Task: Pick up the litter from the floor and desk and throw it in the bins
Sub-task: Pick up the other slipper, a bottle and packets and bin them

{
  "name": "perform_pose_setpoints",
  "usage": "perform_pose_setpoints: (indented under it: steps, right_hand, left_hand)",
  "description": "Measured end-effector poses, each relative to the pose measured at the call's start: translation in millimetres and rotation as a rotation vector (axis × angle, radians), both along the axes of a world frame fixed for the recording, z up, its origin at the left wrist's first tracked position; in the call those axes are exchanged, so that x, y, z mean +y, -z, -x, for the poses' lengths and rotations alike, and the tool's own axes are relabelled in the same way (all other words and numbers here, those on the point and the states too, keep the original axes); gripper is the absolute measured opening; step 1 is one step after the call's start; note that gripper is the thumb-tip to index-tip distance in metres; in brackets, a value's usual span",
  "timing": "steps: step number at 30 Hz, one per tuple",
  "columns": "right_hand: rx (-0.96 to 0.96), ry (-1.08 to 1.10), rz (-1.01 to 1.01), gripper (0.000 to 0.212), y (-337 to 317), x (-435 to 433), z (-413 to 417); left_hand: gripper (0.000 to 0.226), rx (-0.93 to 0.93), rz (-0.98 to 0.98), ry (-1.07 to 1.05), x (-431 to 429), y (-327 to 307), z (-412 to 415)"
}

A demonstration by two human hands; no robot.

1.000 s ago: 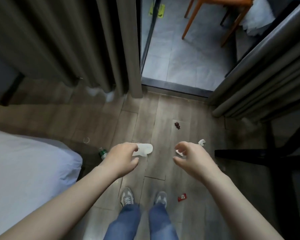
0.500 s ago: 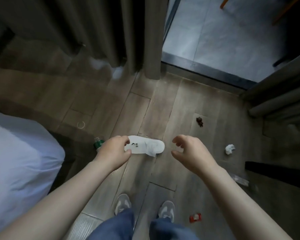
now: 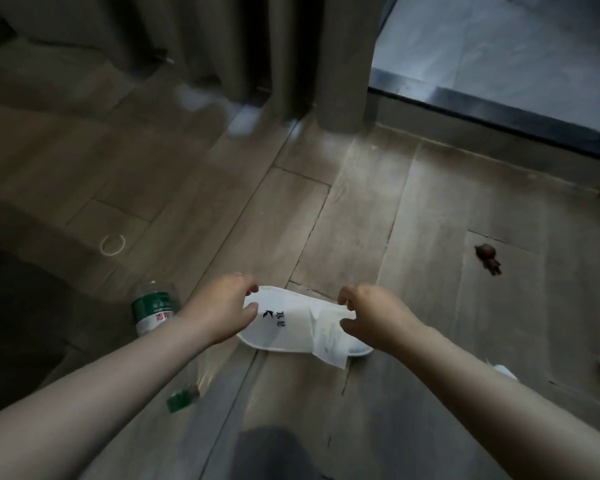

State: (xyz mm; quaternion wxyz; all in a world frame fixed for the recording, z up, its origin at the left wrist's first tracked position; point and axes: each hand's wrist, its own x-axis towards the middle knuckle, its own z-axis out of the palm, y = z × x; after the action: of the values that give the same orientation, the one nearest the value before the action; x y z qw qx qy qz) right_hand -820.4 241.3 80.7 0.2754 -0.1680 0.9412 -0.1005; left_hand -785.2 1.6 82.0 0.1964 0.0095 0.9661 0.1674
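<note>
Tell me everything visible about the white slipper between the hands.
The white slipper is a thin, soft-looking fabric one with a seamed rim and small black print. It lies sideways over the wood floor. The left hand pinches its left end; the right hand pinches a creased white tissue draped over its right part. Whether it touches the floor is unclear.

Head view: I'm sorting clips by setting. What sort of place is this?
Probably a hotel room: a white disposable slipper with printed logo, long grey curtains beside a dark sliding-door track, and grey-brown wood-plank flooring.
</note>
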Motion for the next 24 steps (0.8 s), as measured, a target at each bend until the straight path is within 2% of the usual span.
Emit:
perform_pose_setpoints:
  steps: [4,12,19,24]
  right_hand:
    - [0.006,0.000,0.027,0.042,54.2,-1.5,1.3]
    - [0.024,-0.011,-0.020,0.057,85.8,4.0,-18.1]
    - [0.043,0.011,-0.070,0.065,96.1,-1.2,-11.5]
    - [0.079,0.026,-0.071,0.070,107.7,-9.6,-6.9]
  left_hand:
    - [0.029,0.080,-0.003,-0.001,-11.5,37.9,0.6]
    - [0.031,0.096,0.010,0.046,-16.4,56.5,-19.7]
    - [0.032,0.086,0.080,-0.168,-65.5,63.2,-5.5]
    - [0.032,0.086,0.092,-0.247,-93.8,83.6,-5.7]
